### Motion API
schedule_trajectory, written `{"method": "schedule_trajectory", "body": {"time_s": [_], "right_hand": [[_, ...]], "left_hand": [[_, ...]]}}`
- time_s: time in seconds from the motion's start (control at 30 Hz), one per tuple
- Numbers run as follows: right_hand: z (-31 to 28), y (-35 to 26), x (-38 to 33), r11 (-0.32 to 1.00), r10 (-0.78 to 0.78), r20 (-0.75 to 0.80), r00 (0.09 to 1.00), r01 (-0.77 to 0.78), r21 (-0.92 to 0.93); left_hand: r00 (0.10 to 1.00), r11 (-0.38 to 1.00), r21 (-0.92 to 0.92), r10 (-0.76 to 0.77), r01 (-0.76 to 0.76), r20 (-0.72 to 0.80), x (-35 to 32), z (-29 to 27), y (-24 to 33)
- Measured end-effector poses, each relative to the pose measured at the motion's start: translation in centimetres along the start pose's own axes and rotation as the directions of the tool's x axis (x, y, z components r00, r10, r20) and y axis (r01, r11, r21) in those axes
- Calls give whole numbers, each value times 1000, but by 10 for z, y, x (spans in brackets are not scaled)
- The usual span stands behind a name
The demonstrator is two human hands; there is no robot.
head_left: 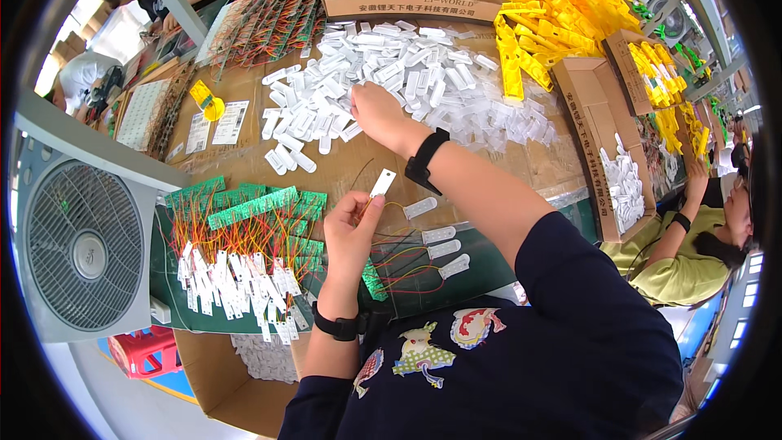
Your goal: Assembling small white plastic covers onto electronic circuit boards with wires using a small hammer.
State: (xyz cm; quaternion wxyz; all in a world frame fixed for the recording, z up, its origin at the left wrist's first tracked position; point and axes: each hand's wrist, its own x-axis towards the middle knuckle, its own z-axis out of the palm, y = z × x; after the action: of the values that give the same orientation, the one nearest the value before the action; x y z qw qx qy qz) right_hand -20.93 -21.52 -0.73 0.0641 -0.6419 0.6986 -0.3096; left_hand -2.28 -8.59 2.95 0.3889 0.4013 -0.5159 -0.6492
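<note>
My left hand (350,232) pinches a small white strip board (383,182) between thumb and fingers, with thin wires running from that hand. My right hand (380,114) reaches over a wide pile of white and clear plastic covers (391,61). Its fingers are curled down at the pile's near edge, and what they grip is hidden. Beside my left hand, green circuit boards (252,208) lie heaped, joined by red and yellow wires to many white strips (236,285). To its right, several wired white covers (444,248) lie in a column by the table's near edge.
An open carton (407,6) stands at the back, beside heaped yellow plastic parts (562,8). Another carton (590,126) on the right holds white covers. A grey fan (85,248) stands left; a cardboard box (220,391) sits below. Co-workers (700,248) sit right and far left.
</note>
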Motion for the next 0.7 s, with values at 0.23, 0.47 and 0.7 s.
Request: {"method": "schedule_trajectory", "body": {"time_s": [0.23, 0.47, 0.7], "right_hand": [[-43, -11, -26, 977, 21, 48, 999, -31, 209], [-96, -11, -123, 481, 70, 516, 854, -482, 733], [-111, -10, -163, 257, 166, 606, 778, -627, 735]], "left_hand": [[990, 967, 214, 142, -138, -1, -2, -2, 0], [848, 585, 628, 457, -513, 268, -1, 13, 2], [924, 703, 604, 339, -374, 178, -1, 14, -3]]}}
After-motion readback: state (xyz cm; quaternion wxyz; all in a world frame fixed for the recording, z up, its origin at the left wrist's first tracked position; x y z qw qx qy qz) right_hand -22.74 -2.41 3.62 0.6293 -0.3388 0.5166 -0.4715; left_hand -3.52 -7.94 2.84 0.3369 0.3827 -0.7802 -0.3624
